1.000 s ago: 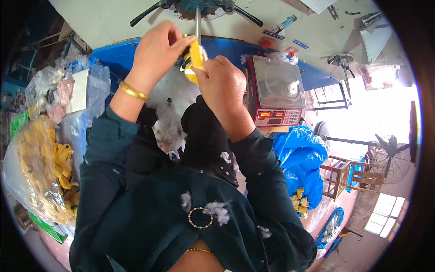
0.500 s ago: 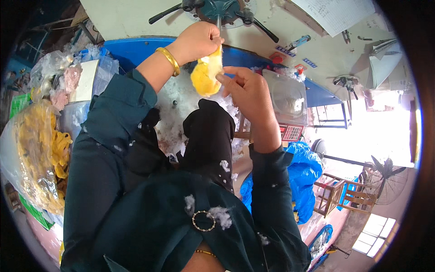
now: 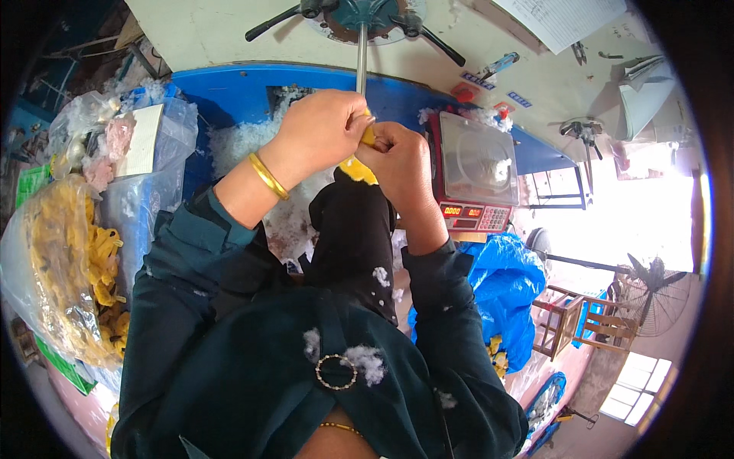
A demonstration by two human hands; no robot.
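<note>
A small yellow plush piece point(image 3: 357, 171) hangs between my hands, its lower part showing below them and the rest covered by fingers. My left hand point(image 3: 325, 128) is closed on its upper end, right at the tip of a thin metal tube point(image 3: 362, 65). Fingers of my right hand point(image 3: 399, 159) are curled round the plush just below and to the right. The tube comes down from a dark green round machine fitting point(image 3: 359, 14) with black-handled levers. Whether the tube's end sits inside the plush is hidden by my fingers.
A digital scale point(image 3: 475, 172) stands right of my hands. White stuffing point(image 3: 237, 149) lies beyond my lap. At left is a clear bag of yellow plush pieces point(image 3: 57, 252); at right, a blue plastic bag point(image 3: 497, 283). A box cutter point(image 3: 501, 64) and papers point(image 3: 562, 19) lie on the table.
Both hands have come down and closer together, away from the machine, baring more of the tube. My right hand has gone from touching the plush's side to gripping it.
</note>
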